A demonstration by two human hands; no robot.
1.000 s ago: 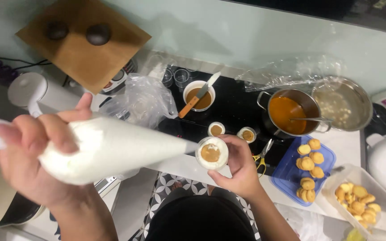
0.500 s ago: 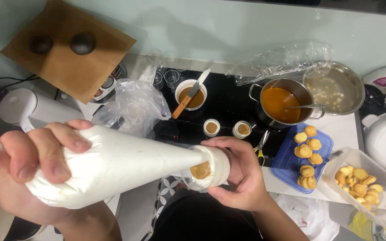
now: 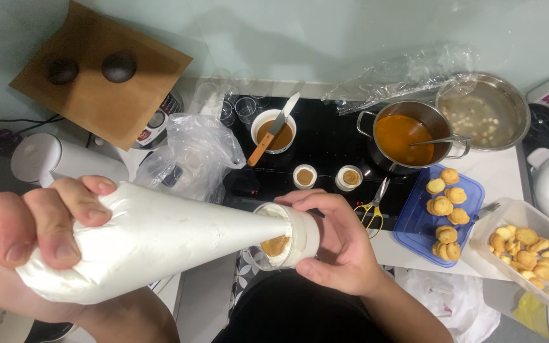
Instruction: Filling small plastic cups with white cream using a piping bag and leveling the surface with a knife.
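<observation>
White piping bag (image 3: 154, 238) bulges into small cup (image 3: 287, 238).

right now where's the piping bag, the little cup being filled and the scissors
piping bag (image 3: 154, 238), head view, middle of the white filled body
little cup (image 3: 290, 238), head view, its white side wall by the rim
scissors (image 3: 373, 208), head view, the yellow handles

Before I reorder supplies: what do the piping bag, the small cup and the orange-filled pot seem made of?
Piping bag: thin, soft plastic, translucent white, creasing under the left hand.
Small cup in the right hand: apparently clear plastic, though glass is possible.
Pot: metal, probably stainless steel, with a shiny grey rim.
</observation>
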